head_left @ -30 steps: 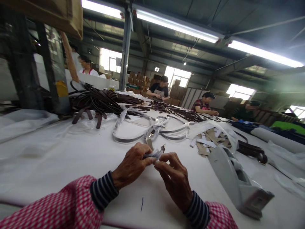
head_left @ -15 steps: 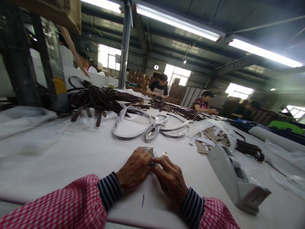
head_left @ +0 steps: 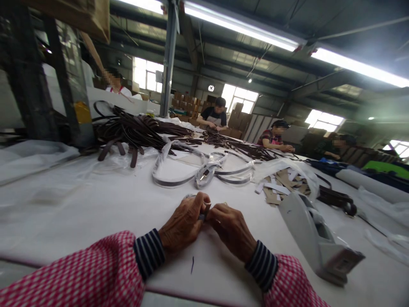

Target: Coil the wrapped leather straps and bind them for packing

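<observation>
Lower centre: left hand (head_left: 182,222) and right hand (head_left: 232,230) meet fingertip to fingertip, both clamped on a small piece (head_left: 205,211) between them, its axis hidden.

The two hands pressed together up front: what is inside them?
Between the left hand and the right hand only a sliver of a small pale piece shows, pinched by both. The rest is covered by them, so what it is cannot be told.
</observation>
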Action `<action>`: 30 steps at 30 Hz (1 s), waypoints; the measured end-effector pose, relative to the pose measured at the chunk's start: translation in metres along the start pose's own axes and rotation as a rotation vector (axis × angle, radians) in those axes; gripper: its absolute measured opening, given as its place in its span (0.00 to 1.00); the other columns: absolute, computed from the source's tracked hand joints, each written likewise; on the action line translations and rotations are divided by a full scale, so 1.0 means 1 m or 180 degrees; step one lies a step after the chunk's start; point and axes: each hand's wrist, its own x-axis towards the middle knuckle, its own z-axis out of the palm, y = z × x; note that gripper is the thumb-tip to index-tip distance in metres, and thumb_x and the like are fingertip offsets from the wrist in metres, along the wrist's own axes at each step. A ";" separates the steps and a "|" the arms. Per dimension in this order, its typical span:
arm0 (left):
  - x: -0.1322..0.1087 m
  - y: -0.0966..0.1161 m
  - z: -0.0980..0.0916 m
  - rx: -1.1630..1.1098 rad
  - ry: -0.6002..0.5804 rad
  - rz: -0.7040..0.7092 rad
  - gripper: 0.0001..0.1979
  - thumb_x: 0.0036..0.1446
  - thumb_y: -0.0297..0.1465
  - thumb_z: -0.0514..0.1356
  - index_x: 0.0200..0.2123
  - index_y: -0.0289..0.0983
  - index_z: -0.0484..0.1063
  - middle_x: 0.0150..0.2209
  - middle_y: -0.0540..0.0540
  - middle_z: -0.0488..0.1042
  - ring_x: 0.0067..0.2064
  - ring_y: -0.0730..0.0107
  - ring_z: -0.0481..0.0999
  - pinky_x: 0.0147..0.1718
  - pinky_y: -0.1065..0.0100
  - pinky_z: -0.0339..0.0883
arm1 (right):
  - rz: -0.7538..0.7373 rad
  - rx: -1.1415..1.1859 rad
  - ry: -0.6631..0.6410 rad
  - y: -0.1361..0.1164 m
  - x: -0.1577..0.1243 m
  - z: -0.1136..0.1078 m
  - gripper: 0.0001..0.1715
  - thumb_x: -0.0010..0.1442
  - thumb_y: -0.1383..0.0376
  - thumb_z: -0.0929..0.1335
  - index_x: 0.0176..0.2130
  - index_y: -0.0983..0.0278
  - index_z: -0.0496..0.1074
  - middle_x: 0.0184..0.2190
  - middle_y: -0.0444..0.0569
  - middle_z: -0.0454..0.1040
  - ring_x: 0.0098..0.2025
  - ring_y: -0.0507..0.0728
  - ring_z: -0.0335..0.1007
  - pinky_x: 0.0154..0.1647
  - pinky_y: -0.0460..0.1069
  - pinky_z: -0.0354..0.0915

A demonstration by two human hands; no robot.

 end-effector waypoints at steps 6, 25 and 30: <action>0.001 0.001 -0.002 -0.0276 -0.0099 -0.0535 0.29 0.49 0.21 0.60 0.54 0.42 0.55 0.38 0.49 0.70 0.41 0.61 0.72 0.44 0.57 0.66 | 0.1219 0.1777 -0.0105 0.014 0.015 0.002 0.09 0.52 0.69 0.76 0.29 0.65 0.72 0.27 0.43 0.76 0.29 0.53 0.70 0.30 0.46 0.63; 0.004 0.006 -0.012 0.1537 -0.0569 -0.0005 0.10 0.58 0.30 0.66 0.41 0.39 0.69 0.46 0.45 0.72 0.49 0.54 0.67 0.50 0.52 0.58 | 0.0769 0.2020 -0.0367 0.023 0.023 0.003 0.06 0.52 0.69 0.75 0.26 0.65 0.75 0.28 0.42 0.67 0.31 0.51 0.62 0.32 0.45 0.59; 0.009 0.005 -0.019 0.1282 -0.0948 -0.0044 0.05 0.61 0.30 0.64 0.41 0.41 0.73 0.45 0.47 0.74 0.52 0.54 0.65 0.48 0.55 0.57 | 0.0794 0.2080 -0.0397 0.025 0.023 0.000 0.09 0.51 0.67 0.77 0.25 0.65 0.75 0.27 0.42 0.67 0.31 0.51 0.63 0.30 0.45 0.59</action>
